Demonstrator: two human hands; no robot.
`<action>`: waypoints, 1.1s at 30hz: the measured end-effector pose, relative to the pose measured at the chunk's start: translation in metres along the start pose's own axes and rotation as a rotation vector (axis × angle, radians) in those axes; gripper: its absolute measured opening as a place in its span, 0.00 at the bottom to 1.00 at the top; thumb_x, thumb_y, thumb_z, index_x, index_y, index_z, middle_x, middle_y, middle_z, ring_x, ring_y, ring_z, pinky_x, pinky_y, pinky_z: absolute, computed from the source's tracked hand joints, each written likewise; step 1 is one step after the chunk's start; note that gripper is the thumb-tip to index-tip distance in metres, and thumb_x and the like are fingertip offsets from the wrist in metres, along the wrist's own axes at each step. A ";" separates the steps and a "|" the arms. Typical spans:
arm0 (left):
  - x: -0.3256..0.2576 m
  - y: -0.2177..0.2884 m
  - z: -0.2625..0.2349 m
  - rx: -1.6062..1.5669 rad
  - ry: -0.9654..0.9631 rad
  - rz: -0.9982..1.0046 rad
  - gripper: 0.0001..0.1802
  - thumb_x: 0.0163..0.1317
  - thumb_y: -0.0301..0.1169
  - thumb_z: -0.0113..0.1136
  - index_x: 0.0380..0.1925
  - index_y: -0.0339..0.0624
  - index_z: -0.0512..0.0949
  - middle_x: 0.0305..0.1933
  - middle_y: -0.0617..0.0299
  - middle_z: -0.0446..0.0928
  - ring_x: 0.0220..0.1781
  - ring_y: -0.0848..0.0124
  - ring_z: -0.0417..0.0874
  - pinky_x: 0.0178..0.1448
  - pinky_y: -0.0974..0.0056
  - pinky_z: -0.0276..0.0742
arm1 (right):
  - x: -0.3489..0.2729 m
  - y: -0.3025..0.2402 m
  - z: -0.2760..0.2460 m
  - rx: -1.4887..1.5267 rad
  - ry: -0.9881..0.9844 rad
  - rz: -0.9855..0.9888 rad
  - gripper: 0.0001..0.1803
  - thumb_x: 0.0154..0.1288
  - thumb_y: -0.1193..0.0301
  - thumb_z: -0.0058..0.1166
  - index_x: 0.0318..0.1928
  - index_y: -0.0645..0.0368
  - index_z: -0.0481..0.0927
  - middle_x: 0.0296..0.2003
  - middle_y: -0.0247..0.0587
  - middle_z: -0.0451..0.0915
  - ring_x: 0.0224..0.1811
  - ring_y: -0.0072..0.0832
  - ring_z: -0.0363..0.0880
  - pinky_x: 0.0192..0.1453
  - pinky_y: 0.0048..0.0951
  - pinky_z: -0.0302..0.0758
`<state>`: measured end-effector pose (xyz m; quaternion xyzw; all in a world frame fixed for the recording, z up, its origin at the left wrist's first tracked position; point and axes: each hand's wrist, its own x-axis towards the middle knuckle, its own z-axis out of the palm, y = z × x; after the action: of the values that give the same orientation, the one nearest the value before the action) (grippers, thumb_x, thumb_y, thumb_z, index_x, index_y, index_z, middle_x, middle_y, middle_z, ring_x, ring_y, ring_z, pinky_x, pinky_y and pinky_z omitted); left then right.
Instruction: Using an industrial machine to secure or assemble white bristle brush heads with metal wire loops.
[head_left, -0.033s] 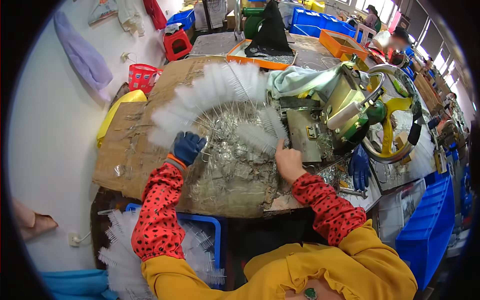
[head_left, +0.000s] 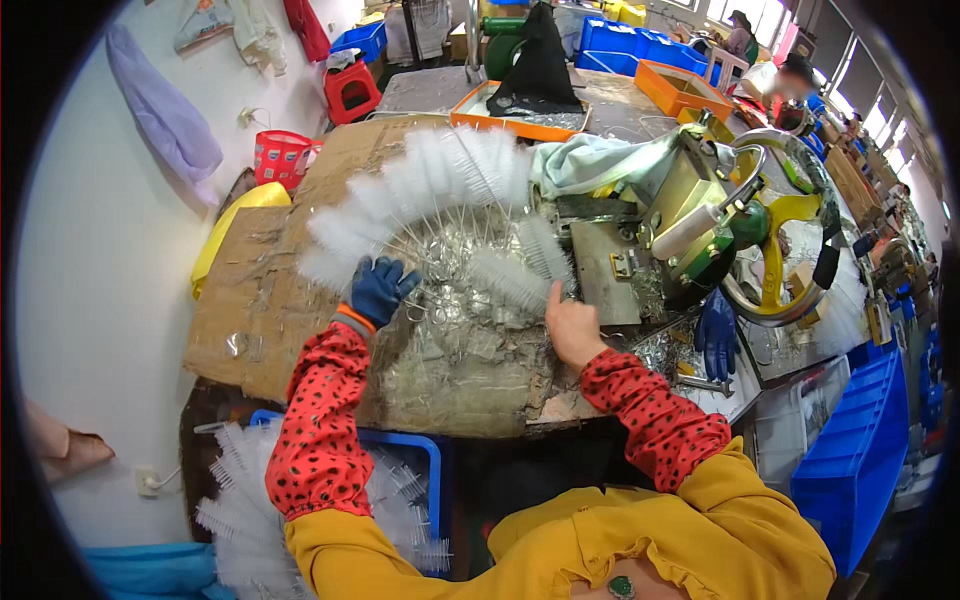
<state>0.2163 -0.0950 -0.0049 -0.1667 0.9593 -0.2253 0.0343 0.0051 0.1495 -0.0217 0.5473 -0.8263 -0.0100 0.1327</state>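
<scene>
My left hand (head_left: 380,291), in a dark blue glove, is over the left end of a fan of white bristle brushes (head_left: 440,170). Its fingers are somewhat apart, and I see nothing held in them. The brushes' thin wire stems point inward toward the middle of the cardboard-covered bench. My bare right hand (head_left: 574,328) stretches its index finger to the end of a single white brush (head_left: 508,280); the other fingers are curled and partly hidden. Another white brush (head_left: 543,247) lies beside that one, next to a metal plate (head_left: 603,270).
To the right stands a green machine with a large handwheel (head_left: 775,318). A blue glove (head_left: 717,335) lies by its base. Below the bench, a blue crate (head_left: 436,480) holds more brushes. An orange tray (head_left: 520,124) with black cloth sits at the back. Other people work far right.
My left hand has shifted slightly right and up, its fingers a bit more spread. My right hand has moved slightly left. The brushes look the same.
</scene>
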 end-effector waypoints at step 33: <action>0.007 0.002 0.003 -0.368 0.526 0.136 0.23 0.47 0.32 0.46 0.47 0.50 0.66 0.62 0.53 0.51 0.62 0.55 0.53 0.64 0.47 0.43 | 0.162 -0.092 -0.002 0.964 -0.007 0.530 0.59 0.35 0.64 0.62 0.59 0.73 0.33 0.50 0.65 0.58 0.47 0.52 0.65 0.48 0.39 0.68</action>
<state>0.2091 -0.0969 -0.0081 -0.0418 0.9688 -0.0805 -0.2305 0.0295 -0.0343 -0.0006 0.3191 -0.8474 0.4015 -0.1378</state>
